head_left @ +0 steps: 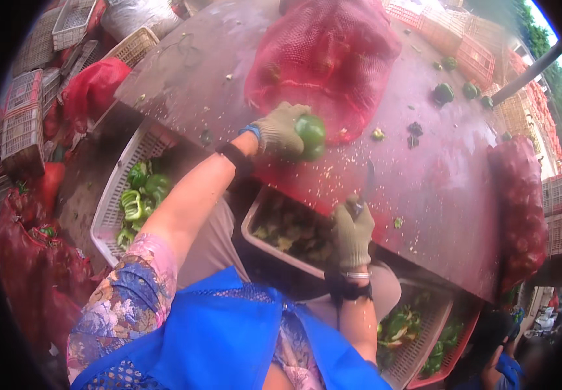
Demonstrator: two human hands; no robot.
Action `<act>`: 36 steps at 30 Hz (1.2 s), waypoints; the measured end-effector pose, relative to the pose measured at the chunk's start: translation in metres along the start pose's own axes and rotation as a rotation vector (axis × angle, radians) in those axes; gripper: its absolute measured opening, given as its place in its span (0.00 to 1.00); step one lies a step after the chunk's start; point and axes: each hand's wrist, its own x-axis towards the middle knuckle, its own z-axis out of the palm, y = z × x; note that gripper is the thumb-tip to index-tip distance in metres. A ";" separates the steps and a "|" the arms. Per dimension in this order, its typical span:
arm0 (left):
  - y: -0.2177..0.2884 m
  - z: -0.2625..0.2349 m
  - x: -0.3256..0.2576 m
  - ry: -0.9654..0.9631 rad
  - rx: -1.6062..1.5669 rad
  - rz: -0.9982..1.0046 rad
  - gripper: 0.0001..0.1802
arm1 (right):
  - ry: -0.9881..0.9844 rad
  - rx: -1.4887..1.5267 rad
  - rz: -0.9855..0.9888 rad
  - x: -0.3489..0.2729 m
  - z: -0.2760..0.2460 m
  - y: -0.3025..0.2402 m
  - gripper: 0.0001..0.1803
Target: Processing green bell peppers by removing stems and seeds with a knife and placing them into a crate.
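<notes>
My left hand [282, 130], in a knitted glove, is closed on a whole green bell pepper [311, 136]. It holds the pepper over the table at the mouth of a red mesh sack [323, 58]. My right hand [352, 235], gloved too, grips a knife [369, 175] by its handle, blade pointing up and away from me. The knife is apart from the pepper. Pale seeds and small scraps lie scattered on the reddish metal table [443, 188] between and around my hands.
A white crate [103, 224] with cut peppers stands at left. Below the table edge, another crate [280, 255] holds trimmings; further crates [434, 318] with peppers sit at right. Loose peppers [443, 93] lie at the far right. A full red mesh sack [520, 208] stands by the right edge.
</notes>
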 end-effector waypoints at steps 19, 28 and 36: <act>0.035 0.092 -0.051 0.509 -0.540 -0.166 0.17 | 0.084 -0.486 -0.296 -0.019 0.026 -0.008 0.16; 0.022 0.109 -0.051 0.663 -0.590 -0.116 0.21 | -0.098 -0.834 -0.431 -0.012 0.029 -0.017 0.12; -0.040 0.150 -0.015 0.583 0.312 0.346 0.14 | -0.100 -1.044 -0.377 0.004 0.035 -0.015 0.09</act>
